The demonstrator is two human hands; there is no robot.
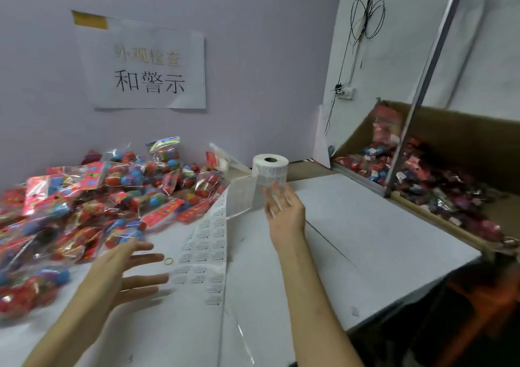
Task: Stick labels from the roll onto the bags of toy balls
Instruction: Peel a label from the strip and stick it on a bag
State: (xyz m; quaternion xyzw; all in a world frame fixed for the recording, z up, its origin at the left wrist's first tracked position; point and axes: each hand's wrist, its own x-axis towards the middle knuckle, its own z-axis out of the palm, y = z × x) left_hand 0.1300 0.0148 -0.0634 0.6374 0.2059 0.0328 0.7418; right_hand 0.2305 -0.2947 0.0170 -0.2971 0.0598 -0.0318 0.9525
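A white label roll (pixel 269 169) stands upright at the back of the white table (pixel 365 231). Its unrolled strip of labels (pixel 205 251) runs forward across the table toward me. A heap of clear bags of toy balls (pixel 92 198) with red headers covers the table's left side. My left hand (pixel 132 271) hovers with fingers spread, just right of the heap and beside the strip, holding nothing. My right hand (pixel 284 209) is raised with straight, spread fingers just in front of the roll, also holding nothing.
A small rubber band (pixel 168 260) lies by my left fingertips. A cardboard box (pixel 439 175) with more bags sits at the right behind a metal post (pixel 416 105). A paper sign (pixel 146 71) hangs on the back wall. One loose label (pixel 355 311) lies near the table's front right edge.
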